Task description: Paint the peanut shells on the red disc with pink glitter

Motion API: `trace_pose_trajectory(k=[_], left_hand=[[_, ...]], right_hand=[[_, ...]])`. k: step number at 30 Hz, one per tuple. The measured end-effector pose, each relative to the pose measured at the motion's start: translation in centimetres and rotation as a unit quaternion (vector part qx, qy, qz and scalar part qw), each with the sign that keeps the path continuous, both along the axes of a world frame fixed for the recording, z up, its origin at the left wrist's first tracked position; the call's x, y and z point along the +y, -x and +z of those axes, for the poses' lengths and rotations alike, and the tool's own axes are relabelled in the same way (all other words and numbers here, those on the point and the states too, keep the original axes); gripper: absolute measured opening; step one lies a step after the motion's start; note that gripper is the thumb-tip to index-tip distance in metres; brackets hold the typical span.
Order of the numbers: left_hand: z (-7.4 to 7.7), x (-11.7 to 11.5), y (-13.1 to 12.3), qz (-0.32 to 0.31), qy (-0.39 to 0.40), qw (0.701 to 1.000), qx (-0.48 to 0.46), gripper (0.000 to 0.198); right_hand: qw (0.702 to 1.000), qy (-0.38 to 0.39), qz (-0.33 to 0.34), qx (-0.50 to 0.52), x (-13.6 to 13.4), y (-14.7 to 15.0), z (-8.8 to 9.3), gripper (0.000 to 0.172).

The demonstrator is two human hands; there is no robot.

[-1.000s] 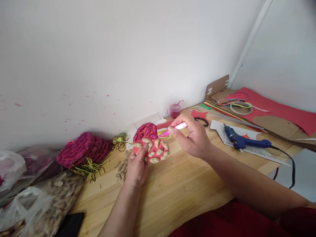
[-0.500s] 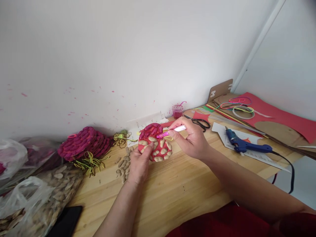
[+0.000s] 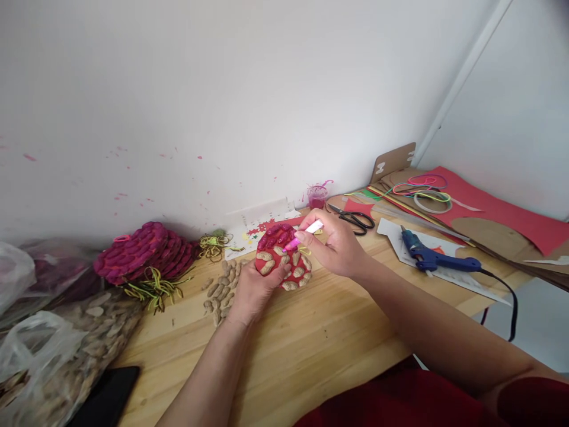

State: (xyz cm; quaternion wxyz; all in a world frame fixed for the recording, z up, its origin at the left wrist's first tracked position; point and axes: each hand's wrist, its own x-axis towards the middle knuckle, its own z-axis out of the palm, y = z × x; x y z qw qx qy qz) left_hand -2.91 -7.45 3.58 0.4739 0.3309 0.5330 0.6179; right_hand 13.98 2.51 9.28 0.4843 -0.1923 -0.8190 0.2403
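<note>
My left hand (image 3: 254,292) grips the lower left edge of a red disc (image 3: 284,256) covered with peanut shells, held tilted just above the wooden table (image 3: 311,344). The shells along the disc's top are painted magenta; the lower ones are bare tan. My right hand (image 3: 335,246) pinches a white-handled brush (image 3: 306,233) whose pink tip touches the shells near the disc's upper middle.
A stack of magenta-painted discs (image 3: 142,252) and loose peanuts (image 3: 220,292) lie left. Bags of peanuts (image 3: 57,350) fill the left corner beside a black phone (image 3: 104,397). A small pink paint cup (image 3: 317,196), scissors (image 3: 355,218), blue glue gun (image 3: 433,256), red paper and cardboard (image 3: 502,216) lie right.
The disc and both hands have shifted slightly right and lower in view. The brush tip has moved from the disc's right edge to its upper middle.
</note>
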Motion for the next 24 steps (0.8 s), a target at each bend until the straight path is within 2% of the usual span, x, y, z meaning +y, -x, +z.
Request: trace_pose_trajectory(k=[5,8,13,21,24], left_hand=[[-0.03,-0.22,-0.18,0.005,0.011,1.000,0.005,0.040],[0.33,-0.39,-0.28,0.010,0.015,0.998,0.061,0.035],[0.73,-0.55,-0.39,0.039,0.002,0.989,0.145,0.028],[0.27,-0.42,-0.44,0.032,0.007,0.981,0.189,0.036],[-0.05,-0.32,-0.31,0.035,0.014,0.984,0.175,0.038]], right_hand=[[1.000,-0.006,0.009,-0.006,0.04,0.01,0.03,0.013],[0.999,-0.007,0.030,-0.017,-0.09,0.12,0.06,0.012],[1.000,0.005,0.018,-0.017,-0.02,0.26,-0.12,0.012],[0.999,0.041,-0.006,-0.011,0.24,0.44,-0.59,0.014],[0.999,0.036,0.002,-0.009,0.25,0.45,-0.61,0.014]])
